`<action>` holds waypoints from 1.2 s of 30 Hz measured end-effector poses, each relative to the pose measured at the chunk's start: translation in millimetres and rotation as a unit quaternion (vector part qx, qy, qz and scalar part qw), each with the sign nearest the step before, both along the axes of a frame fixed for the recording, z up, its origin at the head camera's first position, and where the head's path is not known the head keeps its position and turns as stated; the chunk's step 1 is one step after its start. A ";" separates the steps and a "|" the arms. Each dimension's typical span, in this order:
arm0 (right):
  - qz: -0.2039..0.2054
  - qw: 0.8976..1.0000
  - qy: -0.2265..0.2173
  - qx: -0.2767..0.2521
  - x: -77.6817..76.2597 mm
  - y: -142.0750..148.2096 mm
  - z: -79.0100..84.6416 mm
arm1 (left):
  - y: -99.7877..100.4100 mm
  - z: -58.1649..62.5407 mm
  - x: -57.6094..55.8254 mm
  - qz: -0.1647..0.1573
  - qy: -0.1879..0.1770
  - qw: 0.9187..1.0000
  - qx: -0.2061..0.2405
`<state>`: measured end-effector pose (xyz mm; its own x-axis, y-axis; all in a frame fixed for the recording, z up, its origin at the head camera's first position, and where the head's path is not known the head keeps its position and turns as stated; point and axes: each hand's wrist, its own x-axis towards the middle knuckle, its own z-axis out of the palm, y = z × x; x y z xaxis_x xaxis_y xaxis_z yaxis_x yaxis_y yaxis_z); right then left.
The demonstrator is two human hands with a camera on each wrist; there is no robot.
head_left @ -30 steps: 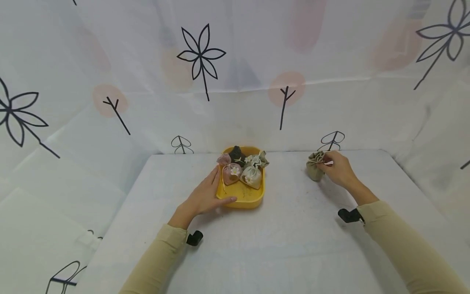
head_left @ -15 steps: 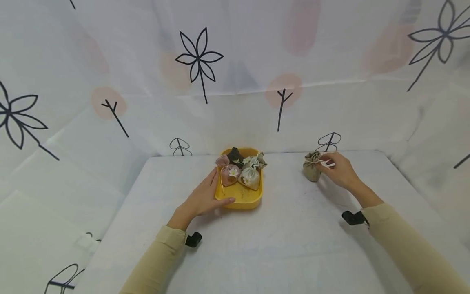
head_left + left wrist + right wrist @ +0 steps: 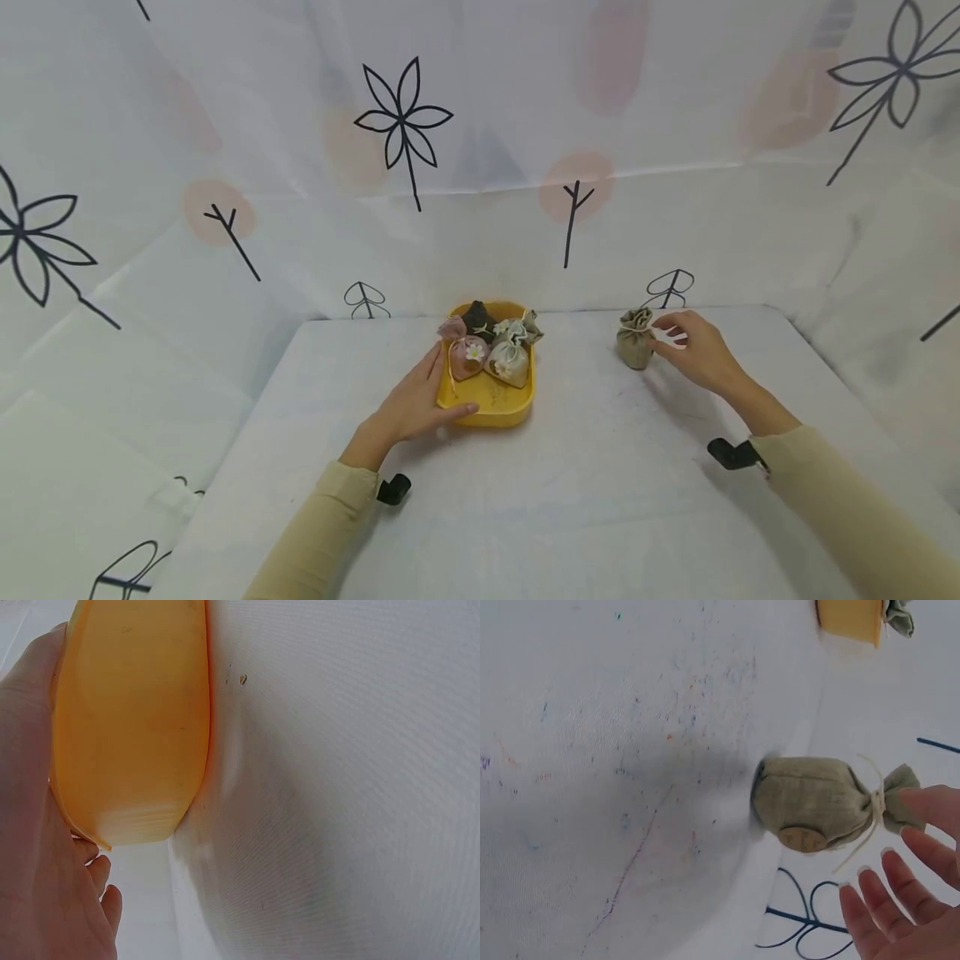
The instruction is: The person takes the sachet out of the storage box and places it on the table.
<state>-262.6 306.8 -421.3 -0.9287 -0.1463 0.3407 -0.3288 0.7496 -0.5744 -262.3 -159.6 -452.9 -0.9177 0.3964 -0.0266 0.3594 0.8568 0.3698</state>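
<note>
- Head view: pictured a white table [image 3: 570,492], yellow tray [image 3: 491,402] of pouches [image 3: 508,364] atop.
- Braced the tray with the left hand [image 3: 408,403], thumb and fingers apart.
- Hovered the right hand [image 3: 699,350], fingers parted, at an olive pouch [image 3: 635,345]; contact unclear.
- Showed that pouch upright on the table, well right of the tray.
- Seemingly caught grasp or release; likely called for pinch or withdrawal.

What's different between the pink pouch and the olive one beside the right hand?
The pink pouch sits inside the yellow tray; the olive pouch stands on the table. The pink pouch shows a white flower, the olive pouch a round patch (right wrist view). Both are cloth, gathered at the neck.
</note>
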 end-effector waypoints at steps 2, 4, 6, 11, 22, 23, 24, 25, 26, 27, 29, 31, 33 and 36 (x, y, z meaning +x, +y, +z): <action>0.006 1.000 0.005 -0.002 3.2 -3.4 2.4 | -0.1 0.0 0.2 0.000 0.000 1.000 0.002; 0.013 1.000 0.014 -0.005 6.2 -7.5 4.5 | -0.1 0.0 0.4 0.000 0.000 1.000 0.002; 0.020 1.000 0.022 -0.009 8.7 -11.8 6.3 | 0.0 0.1 0.4 0.001 0.000 1.000 0.003; 0.031 0.999 0.039 -0.014 10.8 -24.2 6.2 | 0.3 -1.1 0.3 0.002 0.001 1.000 0.004; 0.060 0.997 0.000 -0.049 11.0 -60.7 5.5 | 0.2 0.0 0.2 -0.001 -0.001 1.000 0.006; 0.060 0.997 -0.003 -0.049 10.5 -64.6 5.1 | 0.2 0.0 -0.2 -0.001 -0.002 1.000 0.006; 0.061 0.997 -0.006 -0.049 9.7 -68.3 4.4 | 0.1 0.1 -0.6 0.000 -0.002 1.000 0.006; 0.063 0.997 -0.009 -0.048 8.9 -72.3 4.0 | 0.0 0.0 -1.1 0.000 -0.003 1.000 0.006; 0.066 0.997 -0.011 -0.048 8.0 -76.2 3.4 | -0.1 0.0 -1.2 0.000 -0.003 1.000 0.005; 0.069 0.996 -0.012 -0.047 7.2 -80.1 3.0 | -0.1 0.0 -1.3 -0.001 -0.002 1.000 0.004; 0.074 0.996 -0.010 -0.043 5.5 -88.0 2.3 | -0.2 0.0 -1.4 -0.001 -0.002 1.000 0.005; 0.079 0.996 -0.006 -0.040 4.2 -95.5 1.6 | -0.1 0.1 -1.5 -0.001 -0.001 1.000 0.005; 0.083 0.996 -0.002 -0.037 2.8 -102.5 0.4 | 0.0 0.1 -1.4 -0.001 -0.001 1.000 0.004; 0.090 0.995 -0.002 -0.037 0.7 -112.4 -1.1 | 0.2 0.2 -0.9 0.002 -0.003 1.000 0.002</action>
<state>-261.9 194.4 -422.4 -0.8908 -0.2853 0.3537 -0.4521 0.6345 -0.6269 -263.2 -159.5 -452.6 -0.9188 0.3936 -0.0310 0.3544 0.8567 0.3748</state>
